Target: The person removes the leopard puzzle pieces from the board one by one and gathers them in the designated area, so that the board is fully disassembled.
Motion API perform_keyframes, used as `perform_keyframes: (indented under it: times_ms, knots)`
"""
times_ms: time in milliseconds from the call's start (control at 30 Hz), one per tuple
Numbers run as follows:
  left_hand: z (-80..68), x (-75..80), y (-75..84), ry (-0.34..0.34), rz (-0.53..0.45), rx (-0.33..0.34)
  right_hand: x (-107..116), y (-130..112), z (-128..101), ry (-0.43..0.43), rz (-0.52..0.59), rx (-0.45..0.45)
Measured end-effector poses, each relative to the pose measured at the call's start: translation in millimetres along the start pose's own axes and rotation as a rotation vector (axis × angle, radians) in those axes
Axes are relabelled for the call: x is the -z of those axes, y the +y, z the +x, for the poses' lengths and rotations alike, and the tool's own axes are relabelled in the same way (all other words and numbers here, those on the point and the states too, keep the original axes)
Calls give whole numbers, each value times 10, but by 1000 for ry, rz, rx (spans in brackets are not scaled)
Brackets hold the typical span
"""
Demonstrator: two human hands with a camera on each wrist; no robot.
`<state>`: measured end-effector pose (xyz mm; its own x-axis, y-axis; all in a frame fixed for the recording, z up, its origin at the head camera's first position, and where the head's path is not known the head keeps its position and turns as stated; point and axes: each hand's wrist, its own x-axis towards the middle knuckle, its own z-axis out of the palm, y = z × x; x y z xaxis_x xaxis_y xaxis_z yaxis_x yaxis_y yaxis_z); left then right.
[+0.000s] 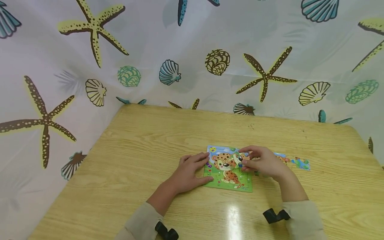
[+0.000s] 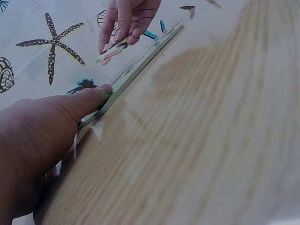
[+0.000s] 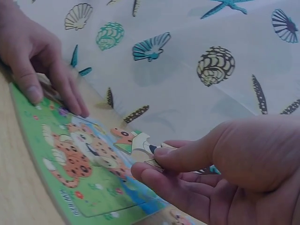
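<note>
A jigsaw puzzle board (image 1: 214,182) with a spotted leopard cub on green grass and blue sky lies on the wooden table. My left hand (image 1: 189,172) rests at its left side, fingers along the edge and thumb on the lower left corner. Over the board's right part, my right hand (image 1: 265,162) pinches a puzzle piece (image 3: 139,141) between thumb and fingers. That piece is tilted and held above the board in the right wrist view. Part of its printed side is covered by the fingertips.
Loose puzzle pieces (image 1: 301,163) lie on the table to the right of the board, some partly behind my right hand. A white cloth (image 1: 192,50) printed with starfish and shells hangs behind the table (image 1: 144,150) and along its left side.
</note>
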<state>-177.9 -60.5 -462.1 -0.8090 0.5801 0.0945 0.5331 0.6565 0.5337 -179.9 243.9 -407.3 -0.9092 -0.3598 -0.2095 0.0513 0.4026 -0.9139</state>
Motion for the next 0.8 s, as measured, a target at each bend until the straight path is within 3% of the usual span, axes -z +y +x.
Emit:
perform_keyframes:
  times_ms: [300, 800]
  knots:
    - [8, -10, -22, 4, 0, -2, 258, 61, -114, 19, 20, -30]
    - [-15, 1, -24, 5, -6, -2, 531, 187, -277, -67, 25, -74]
